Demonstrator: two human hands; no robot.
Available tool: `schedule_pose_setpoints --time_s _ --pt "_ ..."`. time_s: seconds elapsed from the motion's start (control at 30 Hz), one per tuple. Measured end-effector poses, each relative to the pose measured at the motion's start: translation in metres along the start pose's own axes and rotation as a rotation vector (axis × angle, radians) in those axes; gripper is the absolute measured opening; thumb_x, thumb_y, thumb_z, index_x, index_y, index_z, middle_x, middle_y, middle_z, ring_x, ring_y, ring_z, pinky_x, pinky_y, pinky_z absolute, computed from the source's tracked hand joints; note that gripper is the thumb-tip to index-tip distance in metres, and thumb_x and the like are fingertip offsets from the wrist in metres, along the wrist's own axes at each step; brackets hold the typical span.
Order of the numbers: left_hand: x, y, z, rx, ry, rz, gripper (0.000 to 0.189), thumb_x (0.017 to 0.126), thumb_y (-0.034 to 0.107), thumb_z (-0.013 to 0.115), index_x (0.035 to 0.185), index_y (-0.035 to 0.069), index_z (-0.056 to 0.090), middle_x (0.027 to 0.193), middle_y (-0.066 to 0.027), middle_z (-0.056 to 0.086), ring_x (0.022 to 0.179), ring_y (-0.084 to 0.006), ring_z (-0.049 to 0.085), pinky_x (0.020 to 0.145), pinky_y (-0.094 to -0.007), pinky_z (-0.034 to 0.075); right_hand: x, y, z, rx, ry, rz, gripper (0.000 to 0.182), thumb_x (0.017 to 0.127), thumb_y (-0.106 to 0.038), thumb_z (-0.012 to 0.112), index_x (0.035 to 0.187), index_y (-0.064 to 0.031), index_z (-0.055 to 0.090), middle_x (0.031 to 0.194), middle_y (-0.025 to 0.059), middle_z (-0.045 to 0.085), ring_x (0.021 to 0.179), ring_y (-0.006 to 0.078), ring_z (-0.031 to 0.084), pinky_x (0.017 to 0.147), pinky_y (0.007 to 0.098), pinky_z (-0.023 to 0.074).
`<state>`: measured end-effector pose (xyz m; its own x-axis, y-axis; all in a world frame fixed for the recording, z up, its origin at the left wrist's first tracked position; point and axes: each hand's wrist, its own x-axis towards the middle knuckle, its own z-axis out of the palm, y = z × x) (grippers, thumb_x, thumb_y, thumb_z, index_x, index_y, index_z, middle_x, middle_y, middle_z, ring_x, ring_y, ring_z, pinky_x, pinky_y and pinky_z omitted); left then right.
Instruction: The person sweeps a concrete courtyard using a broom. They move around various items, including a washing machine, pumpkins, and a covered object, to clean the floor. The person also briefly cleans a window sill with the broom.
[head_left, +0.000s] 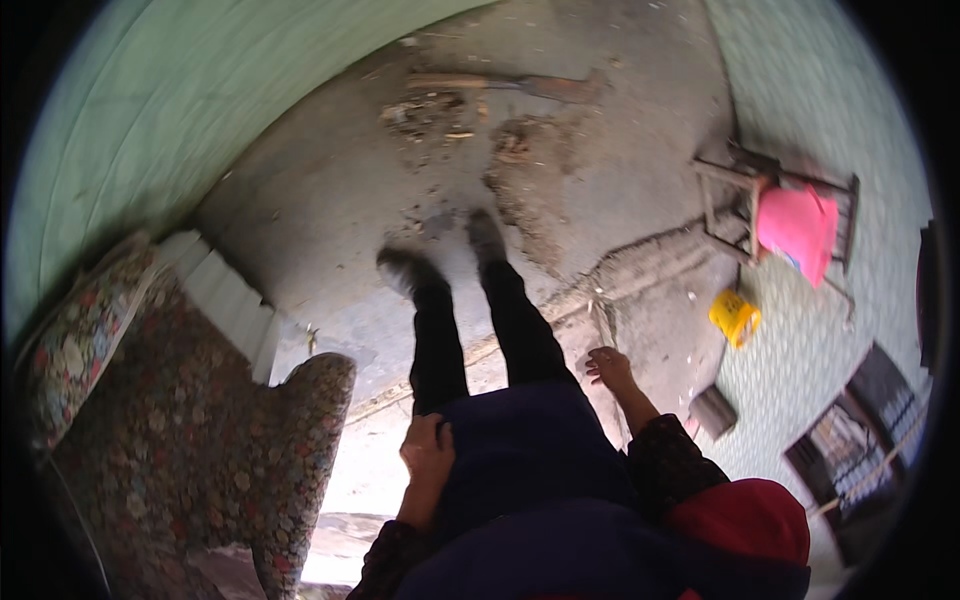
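Note:
My left hand (429, 448) hangs against the side of a dark blue apron (532, 442), with its fingers bent. Whether it grips the cloth is hard to tell. Off to the other side, my right hand (611, 367) is held away from my body, fingers loosely apart and nothing in them. Beyond my blurred shoes (411, 271), a wooden-handled tool (502, 84) lies across the concrete floor (330, 165); its broad brownish end is too blurred to name. Heaps of dirt and debris (427, 116) lie just on the near side of it.
A floral-upholstered sofa (172, 420) stands at left, beside white panels (229, 296). Along the right wall are a wooden chair (727, 176) with a pink plastic item (799, 229), a yellow bucket (735, 319) and a dark block-like object (714, 412). A cracked ridge (637, 266) crosses the floor.

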<state>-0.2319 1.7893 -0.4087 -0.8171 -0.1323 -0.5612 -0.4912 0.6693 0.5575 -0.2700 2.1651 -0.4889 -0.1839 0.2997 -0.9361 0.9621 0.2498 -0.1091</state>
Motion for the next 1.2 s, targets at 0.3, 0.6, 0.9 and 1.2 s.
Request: schedule_pose_setpoints --time_s 0.3,0.6,0.9,1.2 --pt "-0.026 0.002 0.005 0.108 -0.135 -0.004 0.017 0.075 0.013 0.063 0.089 0.008 0.056 0.082 -0.0126 0.056 0.076 -0.0327 0.056 0.062 -0.0424 0.045 -0.043 0.109 0.027 -0.525 -0.009 -0.113 0.031 0.084 -0.033 0.049 0.091 -0.0076 0.066 0.091 0.0163 0.065 0.090 0.0325 0.061 0.079 0.0408 0.0477" --pt "-0.096 0.029 0.069 0.080 -0.036 0.015 0.018 0.075 0.011 0.062 0.091 0.006 0.057 0.082 -0.0132 0.055 0.075 -0.0331 0.056 0.063 -0.0417 0.046 -0.024 0.139 -0.023 -0.512 -0.109 -0.286 0.033 0.084 -0.033 0.047 0.091 -0.0065 0.066 0.090 0.0165 0.065 0.088 0.0332 0.062 0.079 0.0398 0.0480" --pt "-0.165 0.028 0.073 0.035 0.022 -0.207 0.012 0.076 0.010 0.062 0.087 0.007 0.058 0.074 -0.0106 0.056 0.064 -0.0278 0.058 0.056 -0.0385 0.046 -0.045 0.209 -0.085 -0.535 -0.332 -0.025 0.029 0.083 -0.030 0.052 0.093 -0.0055 0.064 0.084 0.0123 0.065 0.078 0.0241 0.063 0.069 0.0353 0.0501" --pt "-0.236 -0.036 0.104 0.002 -0.048 -0.246 0.011 0.078 0.016 0.062 0.083 0.006 0.062 0.073 -0.0106 0.060 0.059 -0.0227 0.059 0.054 -0.0333 0.046 -0.026 0.294 -0.101 -0.266 -0.285 0.223 0.023 0.086 -0.025 0.051 0.099 -0.0066 0.057 0.083 0.0102 0.064 0.066 0.0192 0.061 0.056 0.0351 0.0512"
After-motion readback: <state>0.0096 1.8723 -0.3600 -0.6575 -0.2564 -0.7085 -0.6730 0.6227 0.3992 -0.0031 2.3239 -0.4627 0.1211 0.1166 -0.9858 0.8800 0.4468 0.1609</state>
